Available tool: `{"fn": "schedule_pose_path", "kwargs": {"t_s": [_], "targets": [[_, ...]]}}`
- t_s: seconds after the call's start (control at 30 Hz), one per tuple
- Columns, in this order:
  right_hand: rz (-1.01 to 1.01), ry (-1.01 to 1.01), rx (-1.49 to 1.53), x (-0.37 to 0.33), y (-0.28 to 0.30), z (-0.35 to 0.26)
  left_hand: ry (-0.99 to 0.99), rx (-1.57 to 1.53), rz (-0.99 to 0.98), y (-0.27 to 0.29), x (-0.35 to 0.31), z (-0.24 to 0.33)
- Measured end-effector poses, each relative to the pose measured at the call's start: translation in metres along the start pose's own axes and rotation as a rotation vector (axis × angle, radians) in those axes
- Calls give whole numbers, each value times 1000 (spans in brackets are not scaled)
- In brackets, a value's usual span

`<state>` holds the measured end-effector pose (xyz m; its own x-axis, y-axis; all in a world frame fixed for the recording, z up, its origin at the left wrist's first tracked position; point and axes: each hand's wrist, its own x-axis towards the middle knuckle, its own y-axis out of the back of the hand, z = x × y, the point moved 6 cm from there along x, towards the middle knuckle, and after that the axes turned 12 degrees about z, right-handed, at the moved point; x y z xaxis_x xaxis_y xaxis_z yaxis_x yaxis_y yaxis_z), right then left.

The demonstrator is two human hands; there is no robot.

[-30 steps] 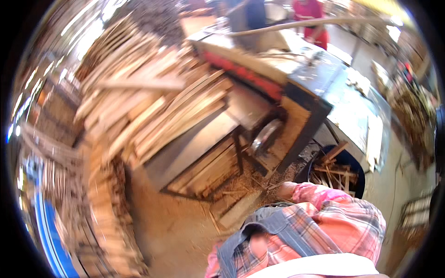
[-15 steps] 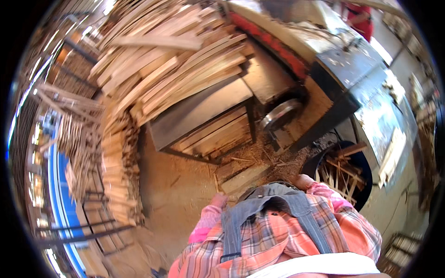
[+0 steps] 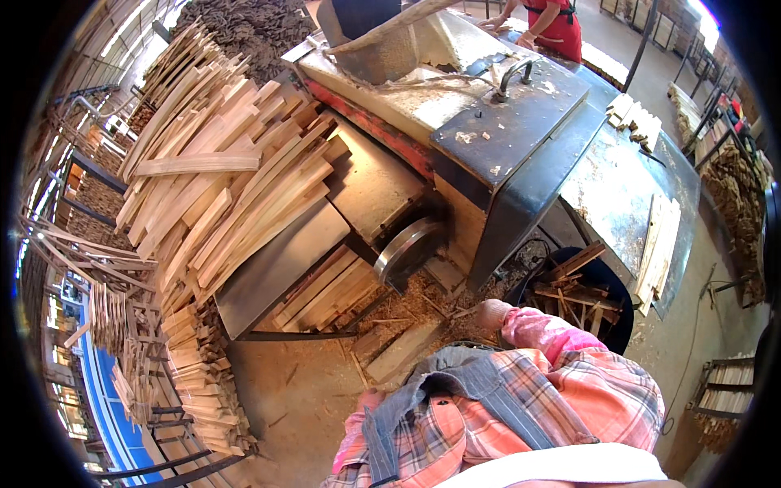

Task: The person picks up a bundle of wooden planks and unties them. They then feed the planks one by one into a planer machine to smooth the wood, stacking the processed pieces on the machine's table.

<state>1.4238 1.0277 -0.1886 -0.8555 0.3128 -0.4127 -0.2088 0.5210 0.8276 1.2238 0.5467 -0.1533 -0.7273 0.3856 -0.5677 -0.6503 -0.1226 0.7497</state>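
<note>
Right fingers (image 3: 490, 313) near bin (image 3: 625, 327) of wood scraps (image 3: 578, 262)

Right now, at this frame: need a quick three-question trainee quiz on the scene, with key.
1. Multiple choice. Which of these is nearest the right hand?
A) the blue panel at far left
B) the dark container holding wood scraps
C) the co-worker in the background

2. True or false. The co-worker stands on the far side of the machine and wears red.

3. Fill in. Pale ____ lie on the metal tabletop at the right.

Key: 1 B; 2 true; 3 wood strips.
</note>
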Motion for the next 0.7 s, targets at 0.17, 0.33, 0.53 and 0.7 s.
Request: {"fn": "schedule_pose_path", "kwargs": {"t_s": [0.17, 0.33, 0.53, 0.7], "targets": [[-254, -211, 70, -41, 66, -54, -23, -101, 85, 15, -30, 13], [-197, -15, 6, -45, 31, -17, -276, -250, 141, 21, -25, 50], [-83, 244, -88, -45, 15, 13, 346, -538, 212, 45, -82, 67], [85, 561, -240, -53, 24, 24, 277, -238, 444, 97, -88, 44]]}}
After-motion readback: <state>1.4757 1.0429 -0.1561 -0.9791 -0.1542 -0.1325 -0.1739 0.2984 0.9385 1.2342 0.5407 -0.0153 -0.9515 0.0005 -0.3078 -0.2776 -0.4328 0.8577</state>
